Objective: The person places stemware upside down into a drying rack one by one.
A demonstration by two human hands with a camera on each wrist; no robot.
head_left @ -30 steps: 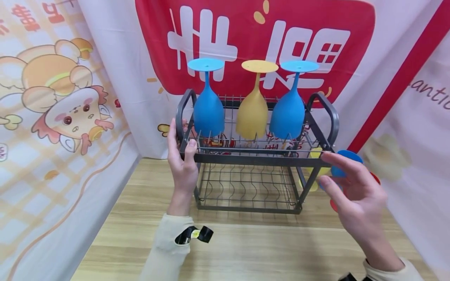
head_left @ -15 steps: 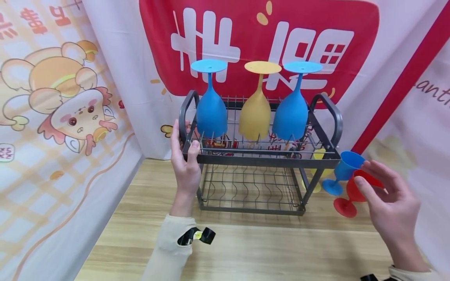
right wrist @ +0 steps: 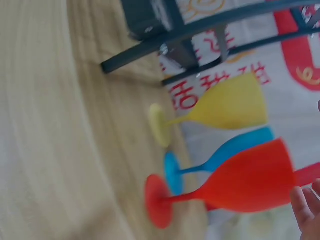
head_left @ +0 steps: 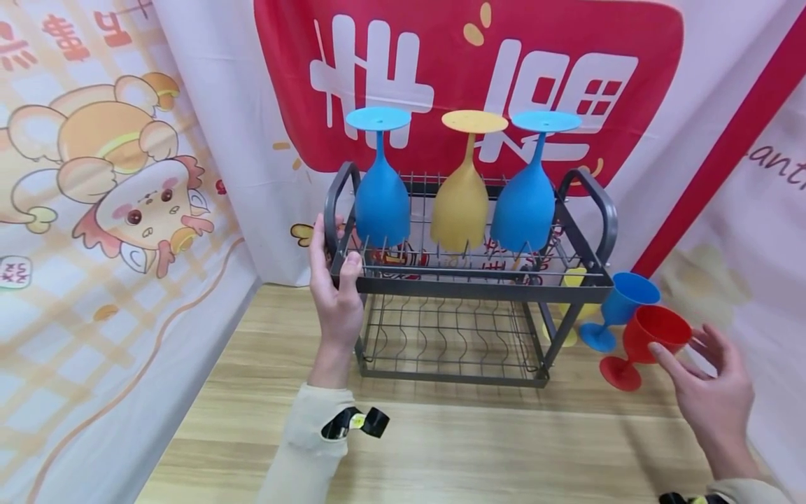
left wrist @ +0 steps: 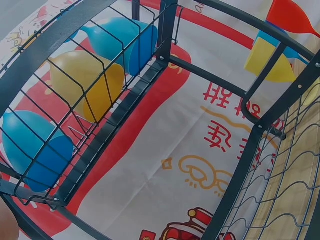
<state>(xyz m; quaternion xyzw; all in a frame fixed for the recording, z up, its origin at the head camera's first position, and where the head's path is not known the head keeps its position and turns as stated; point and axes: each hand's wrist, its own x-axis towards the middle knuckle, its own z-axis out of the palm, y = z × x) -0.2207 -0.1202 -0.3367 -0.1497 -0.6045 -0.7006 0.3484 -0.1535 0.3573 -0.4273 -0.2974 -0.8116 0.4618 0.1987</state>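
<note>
Red goblet [head_left: 640, 341] stands upright on table [head_left: 478, 448], right of rack [head_left: 453, 288], just beside blue goblet [head_left: 620, 302]. Right hand [head_left: 714, 395] at its rim, thumb and fingers parted (contact hard to tell). Left hand [head_left: 336, 304] grips rack's left end. Three upturned goblets [head_left: 460, 213] on top.

Printed cloths [head_left: 434, 42] are hanging on three sides of a wood-grain surface [head_left: 478, 441], so this place is looking like a curtained booth.
</note>
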